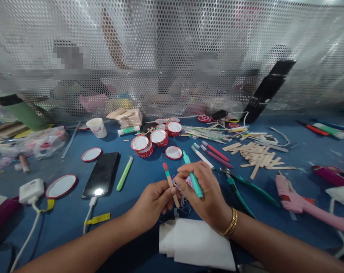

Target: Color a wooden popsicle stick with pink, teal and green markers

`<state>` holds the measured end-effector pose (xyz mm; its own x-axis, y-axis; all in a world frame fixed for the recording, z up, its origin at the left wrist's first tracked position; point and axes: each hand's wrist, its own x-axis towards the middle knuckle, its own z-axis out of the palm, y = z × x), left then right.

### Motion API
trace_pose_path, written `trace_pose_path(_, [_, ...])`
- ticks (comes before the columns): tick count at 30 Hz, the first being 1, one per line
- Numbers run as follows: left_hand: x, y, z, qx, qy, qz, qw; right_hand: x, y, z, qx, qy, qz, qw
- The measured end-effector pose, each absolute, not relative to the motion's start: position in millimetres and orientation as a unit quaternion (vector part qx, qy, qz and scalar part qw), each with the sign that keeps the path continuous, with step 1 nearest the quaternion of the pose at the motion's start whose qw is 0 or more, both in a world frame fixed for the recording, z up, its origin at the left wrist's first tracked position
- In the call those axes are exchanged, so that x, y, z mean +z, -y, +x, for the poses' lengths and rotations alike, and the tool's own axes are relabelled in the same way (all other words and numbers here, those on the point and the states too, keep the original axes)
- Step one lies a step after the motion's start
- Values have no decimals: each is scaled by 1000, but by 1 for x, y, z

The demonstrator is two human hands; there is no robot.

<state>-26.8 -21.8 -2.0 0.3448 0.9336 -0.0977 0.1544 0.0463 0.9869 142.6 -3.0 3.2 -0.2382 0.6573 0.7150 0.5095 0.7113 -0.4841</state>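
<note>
Pinched in my left hand (155, 200) is a wooden craft stick (168, 176), tilted, with a red tip and a teal band below it. My right hand (204, 189) grips a teal marker (193, 174) like a pen, its capped-looking end pointing up and away. The two hands are close together, and the marker stands just right of the stick. Behind and between them lies a small tangle of thin coloured bands (185, 199), partly hidden by my fingers. A folded white cloth (200, 242) rests below my hands.
Round red-rimmed lids (139, 143) are stacked ahead. Loose craft sticks (260, 155), green-handled pliers (240, 189) and a pink glue gun (301, 203) lie right. A phone (100, 174), green marker (124, 173) and paper cup (97, 128) stand left. A perforated metal screen (160, 49) borders the back.
</note>
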Motion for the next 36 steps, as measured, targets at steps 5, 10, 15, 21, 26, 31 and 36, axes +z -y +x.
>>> trace_pose_path(5, [-1, 21, -28, 343, -463, 598, 557, -2, 3, 141, 197, 747, -396, 497])
trace_pose_path(10, [6, 22, -24, 324, -489, 603, 541, -5, 3, 138, 351, 674, -373, 533])
trace_pose_path(15, [35, 25, -48, 242, -531, 713, 388, -1, -5, 140, 453, 579, -363, 572])
trace_pose_path(21, [43, 9, -144, 142, -680, 712, -101, 4, -3, 142, 453, 579, -381, 562])
trace_pose_path(26, [30, -4, -179, 54, -741, 664, -84, 5, 7, 142, 422, 607, -377, 558])
trace_pose_path(31, [36, 7, -175, 57, -722, 672, -156, 9, 9, 144, 374, 630, -376, 567])
trace_pose_path(36, [33, 16, -180, 71, -708, 684, -162, 10, 10, 144, 344, 647, -373, 569])
